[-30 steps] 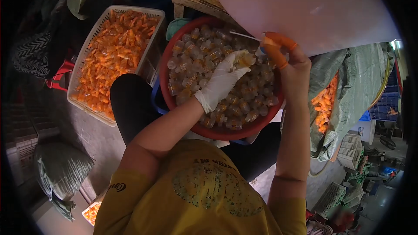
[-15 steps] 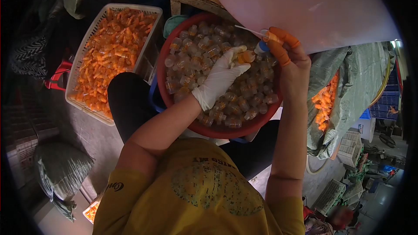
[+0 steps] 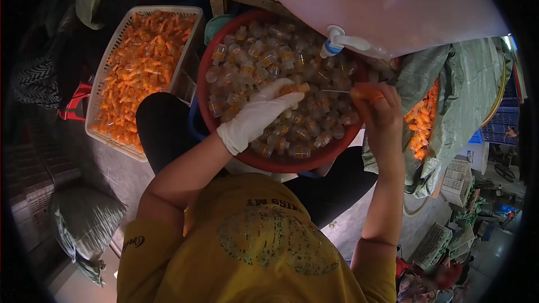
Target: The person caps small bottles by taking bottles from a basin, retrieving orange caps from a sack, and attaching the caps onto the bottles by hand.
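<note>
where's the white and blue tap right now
In the head view, the tap is up and right of centre, at the lower edge of the big pale container, over the far side of the red tub.

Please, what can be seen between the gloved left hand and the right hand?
In the head view, a thin white stick reaches from the right hand toward the left hand, above small clear bottles in the red basin.

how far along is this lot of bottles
The crate heaped with orange-topped bottles looks done. In hand: left hand holds a small bottle, right hand a thin white tube. Seemingly left: many clear bottles in the red tub.
</note>
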Tool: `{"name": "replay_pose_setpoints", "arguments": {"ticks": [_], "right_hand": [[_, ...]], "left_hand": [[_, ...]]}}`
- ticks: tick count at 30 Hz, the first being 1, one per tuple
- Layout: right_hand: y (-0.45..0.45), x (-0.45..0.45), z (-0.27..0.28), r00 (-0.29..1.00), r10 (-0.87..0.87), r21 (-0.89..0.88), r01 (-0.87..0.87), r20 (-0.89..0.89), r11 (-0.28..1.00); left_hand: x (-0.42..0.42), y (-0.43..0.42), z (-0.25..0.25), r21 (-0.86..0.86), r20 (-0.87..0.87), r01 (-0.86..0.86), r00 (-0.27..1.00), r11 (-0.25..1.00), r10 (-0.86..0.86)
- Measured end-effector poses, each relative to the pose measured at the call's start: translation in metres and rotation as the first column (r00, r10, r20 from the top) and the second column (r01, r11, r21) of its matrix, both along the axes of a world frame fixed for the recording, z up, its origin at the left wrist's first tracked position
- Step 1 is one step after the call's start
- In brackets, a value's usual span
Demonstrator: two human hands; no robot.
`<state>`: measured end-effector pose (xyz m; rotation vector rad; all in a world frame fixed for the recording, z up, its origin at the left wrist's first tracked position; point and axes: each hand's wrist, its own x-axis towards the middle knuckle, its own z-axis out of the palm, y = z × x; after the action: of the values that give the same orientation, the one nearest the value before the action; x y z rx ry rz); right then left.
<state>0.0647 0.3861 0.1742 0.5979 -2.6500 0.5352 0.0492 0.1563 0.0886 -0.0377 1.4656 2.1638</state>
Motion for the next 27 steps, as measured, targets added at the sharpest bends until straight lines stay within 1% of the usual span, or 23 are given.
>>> {"name": "replay_pose_setpoints", "arguments": {"ticks": [2, 3, 5, 6, 8, 9, 11, 12, 13, 15, 17, 18, 19, 20, 21, 22, 23, 24, 25, 26, 27], "right_hand": [[0.008, 0.009, 0.003, 1.0, -0.031, -0.07, 0.031, 0.008, 0.997], [0.007, 0.012, 0.006, 0.998, 0.04, -0.115, -0.033, 0.057, 0.993], [-0.001, 0.019, 0.012, 0.973, 0.184, -0.21, -0.153, 0.139, 0.966], [-0.004, 0.021, 0.012, 0.957, 0.246, -0.234, -0.207, 0.152, 0.95], [-0.008, 0.026, 0.012, 0.911, 0.373, -0.287, -0.315, 0.176, 0.905], [-0.008, 0.029, 0.011, 0.907, 0.377, -0.311, -0.309, 0.189, 0.899], [-0.008, 0.034, 0.012, 0.9, 0.382, -0.358, -0.293, 0.211, 0.887], [-0.007, 0.036, 0.013, 0.885, 0.381, -0.414, -0.252, 0.268, 0.875], [-0.006, 0.037, 0.014, 0.866, 0.382, -0.465, -0.207, 0.323, 0.861], [-0.004, 0.039, 0.016, 0.832, 0.371, -0.507, -0.129, 0.412, 0.852], [0.001, 0.04, 0.017, 0.805, 0.347, -0.491, -0.08, 0.482, 0.868], [0.001, 0.042, 0.014, 0.78, 0.338, -0.536, -0.004, 0.526, 0.844], [0.0, 0.045, 0.008, 0.754, 0.329, -0.573, 0.076, 0.569, 0.816], [0.0, 0.048, 0.002, 0.727, 0.319, -0.6, 0.157, 0.608, 0.784], [0.0, 0.051, -0.005, 0.597, 0.436, -0.706, 0.345, 0.673, 0.619], [-0.002, 0.055, -0.014, 0.472, 0.565, -0.729, 0.538, 0.677, 0.424], [-0.006, 0.058, -0.019, 0.365, 0.694, -0.665, 0.714, 0.62, 0.219], [-0.016, 0.062, -0.02, 0.339, 0.692, -0.607, 0.775, 0.638, 0.179], [-0.025, 0.065, -0.022, 0.313, 0.692, -0.543, 0.828, 0.65, 0.136], [-0.026, 0.068, -0.026, 0.304, 0.699, -0.534, 0.835, 0.647, 0.131], [-0.023, 0.069, -0.032, 0.33, 0.65, -0.565, 0.804, 0.685, 0.188]], "left_hand": [[0.006, -0.005, 0.003, 0.107, 0.173, 0.063, 0.982, 0.992, -0.081], [0.008, -0.006, -0.001, 0.181, 0.142, 0.152, 0.974, 0.972, -0.178], [0.01, -0.005, -0.012, 0.32, 0.054, 0.326, 0.931, 0.89, -0.36], [0.012, -0.006, 0.0, 0.351, 0.027, 0.381, 0.909, 0.856, -0.416], [0.015, -0.007, 0.022, 0.393, 0.071, 0.421, 0.873, 0.818, -0.483], [0.018, -0.007, 0.027, 0.413, 0.093, 0.437, 0.852, 0.799, -0.514], [0.025, -0.003, 0.025, 0.467, 0.116, 0.418, 0.844, 0.779, -0.523], [0.027, -0.001, 0.025, 0.494, 0.126, 0.41, 0.839, 0.767, -0.53], [0.028, 0.0, 0.026, 0.433, 0.086, 0.458, 0.836, 0.776, -0.542], [0.03, 0.001, 0.031, 0.304, 0.008, 0.541, 0.822, 0.784, -0.57], [0.04, 0.008, 0.044, 0.16, -0.108, 0.459, 0.888, 0.874, -0.447], [0.043, 0.011, 0.048, 0.092, -0.172, 0.407, 0.906, 0.909, -0.388], [0.043, 0.012, 0.045, -0.215, -0.517, 0.218, 0.802, 0.952, -0.301], [0.04, 0.014, 0.04, -0.398, -0.788, -0.089, 0.543, 0.913, -0.29], [0.039, 0.015, 0.036, -0.408, -0.913, -0.432, 0.197, 0.805, -0.357], [0.042, 0.014, 0.033, -0.403, -0.904, -0.537, 0.108, 0.741, -0.413], [0.041, 0.013, 0.029, -0.358, -0.903, -0.591, 0.023, 0.722, -0.429], [0.042, 0.012, 0.022, -0.309, -0.894, -0.641, -0.056, 0.703, -0.444], [0.041, 0.008, 0.014, -0.298, -0.875, -0.664, -0.098, 0.685, -0.475], [0.041, 0.008, 0.009, -0.323, -0.877, -0.646, -0.071, 0.691, -0.476], [0.042, 0.008, 0.006, -0.352, -0.876, -0.627, -0.041, 0.695, -0.481]]}}
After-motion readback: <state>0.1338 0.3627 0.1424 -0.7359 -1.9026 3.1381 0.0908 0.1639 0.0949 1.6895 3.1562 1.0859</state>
